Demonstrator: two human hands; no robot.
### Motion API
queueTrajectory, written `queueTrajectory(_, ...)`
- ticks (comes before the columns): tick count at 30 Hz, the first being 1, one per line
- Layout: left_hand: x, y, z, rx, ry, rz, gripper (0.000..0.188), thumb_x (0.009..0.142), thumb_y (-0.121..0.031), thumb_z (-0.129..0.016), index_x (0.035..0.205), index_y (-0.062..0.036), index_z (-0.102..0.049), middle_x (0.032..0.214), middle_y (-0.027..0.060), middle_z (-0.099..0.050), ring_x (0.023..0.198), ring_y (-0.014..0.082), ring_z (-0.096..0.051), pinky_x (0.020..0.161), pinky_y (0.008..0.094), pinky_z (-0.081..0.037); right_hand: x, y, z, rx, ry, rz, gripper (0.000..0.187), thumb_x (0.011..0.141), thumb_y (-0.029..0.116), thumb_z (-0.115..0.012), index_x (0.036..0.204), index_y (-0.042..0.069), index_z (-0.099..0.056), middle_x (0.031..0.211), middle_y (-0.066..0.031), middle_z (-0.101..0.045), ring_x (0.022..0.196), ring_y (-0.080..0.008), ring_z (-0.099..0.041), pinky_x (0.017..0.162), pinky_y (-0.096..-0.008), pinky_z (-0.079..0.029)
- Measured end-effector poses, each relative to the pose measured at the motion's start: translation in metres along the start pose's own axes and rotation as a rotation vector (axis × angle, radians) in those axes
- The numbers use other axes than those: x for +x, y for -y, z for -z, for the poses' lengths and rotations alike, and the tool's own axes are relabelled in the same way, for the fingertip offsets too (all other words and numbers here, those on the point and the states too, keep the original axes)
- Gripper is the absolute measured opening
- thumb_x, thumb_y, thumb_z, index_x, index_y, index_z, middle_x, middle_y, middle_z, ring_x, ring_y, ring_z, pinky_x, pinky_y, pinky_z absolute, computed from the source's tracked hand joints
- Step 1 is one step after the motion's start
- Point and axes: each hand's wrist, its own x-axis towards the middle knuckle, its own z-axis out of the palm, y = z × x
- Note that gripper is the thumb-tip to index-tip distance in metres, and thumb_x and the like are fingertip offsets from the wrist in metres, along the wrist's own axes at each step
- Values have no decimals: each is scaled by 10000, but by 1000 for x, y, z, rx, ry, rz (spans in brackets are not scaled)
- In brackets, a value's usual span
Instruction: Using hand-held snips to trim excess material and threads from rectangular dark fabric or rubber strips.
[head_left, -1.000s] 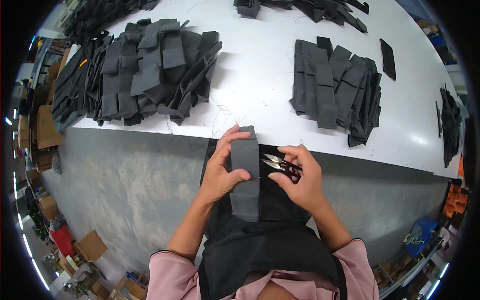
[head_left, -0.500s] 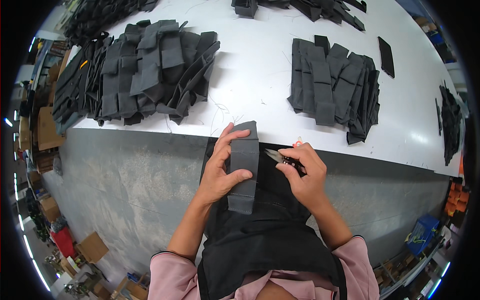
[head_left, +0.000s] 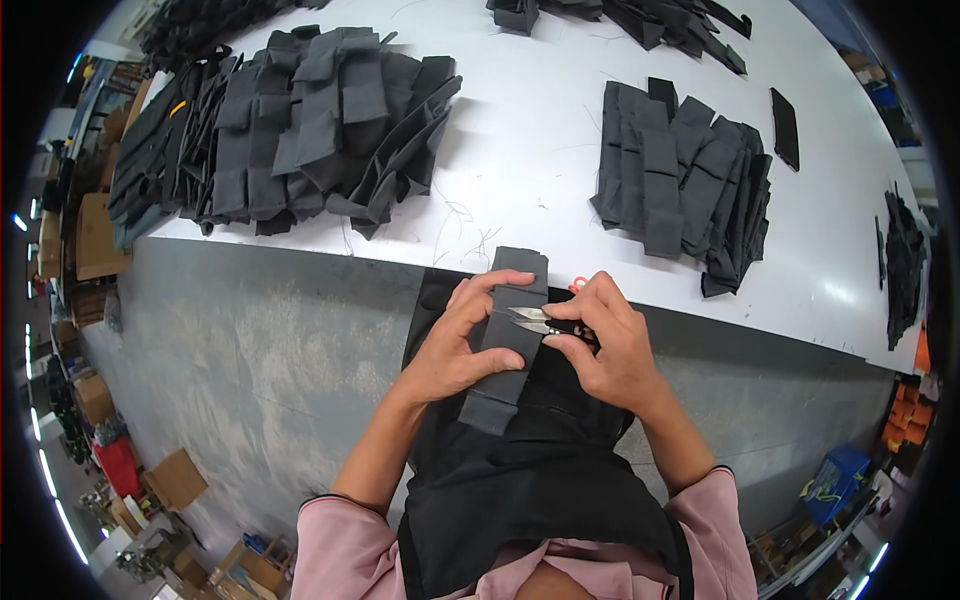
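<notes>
A dark grey strip of stitched fabric [head_left: 507, 350] is held upright at the table's front edge. My left hand [head_left: 460, 345] grips it from the left, with fingers and thumb lying across its face. In my right hand [head_left: 610, 340] are small thread snips [head_left: 545, 321], pinched between thumb and fingers. Their two metal blades lie over the middle of the strip, near a seam; whether they touch a thread is too small to tell. A small orange loop [head_left: 578, 285] shows beside the right fingers.
On the white table [head_left: 520, 160] lie a large pile of dark fabric pieces [head_left: 300, 130] at left and a smaller pile [head_left: 685, 180] at right. A black phone [head_left: 785, 130] rests beyond the smaller pile. More dark fabric [head_left: 903, 270] sits at the right end. Loose threads [head_left: 455, 215] are scattered near the front edge.
My right hand has brought the snips leftward onto the fabric strip. The strip has shifted slightly right and tilted, still in my left hand. The whole view has turned a little.
</notes>
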Motion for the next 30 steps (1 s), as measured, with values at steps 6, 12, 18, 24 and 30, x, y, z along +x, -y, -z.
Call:
queueTrajectory(6,0,1,2,0,27,23,543,646,-372,-808,1019,-51,-579,1357,87,-434,1225,267,-371,1033,396,-272,2,0,-4,-88,-19,72,230,714,31,-694,933,33,-622,801,-74,-481,624,-208,-558,526,-297,-439)
queueTrajectory(12,5,-7,-3,4,-9,41,671,615,-299,-827,1156,-40,-526,1346,90,-368,1223,236,-380,998,360,-340,-12,-18,-23,643,-208,-399,222,763,-23,-664,974,-5,-599,874,-34,-480,768,-84,-545,638,-227,-437)
queueTrajectory(18,28,6,1,-168,-502,197,291,918,-183,-560,1179,-57,-570,977,14,-615,804,55,-551,738,203,-453,-33,12,-14,166,-214,-209,397,633,-2,-769,996,70,-625,782,-18,-433,636,-92,-459,500,-229,-373)
queueTrajectory(24,50,3,-9,-185,-531,245,341,978,-328,-469,1066,-35,-620,923,55,-650,757,50,-565,660,206,-474,-29,5,-37,-217,-114,264,467,569,92,-748,1031,120,-684,646,-19,-399,497,-157,-451,433,-287,-349)
queueTrajectory(30,35,32,4,-468,-372,97,384,941,-423,-497,1002,-43,-490,1320,176,-428,1005,224,-583,823,330,-524,-4,6,-24,161,-213,22,225,658,0,-698,875,-3,-636,695,-37,-459,573,-98,-448,535,-224,-365)
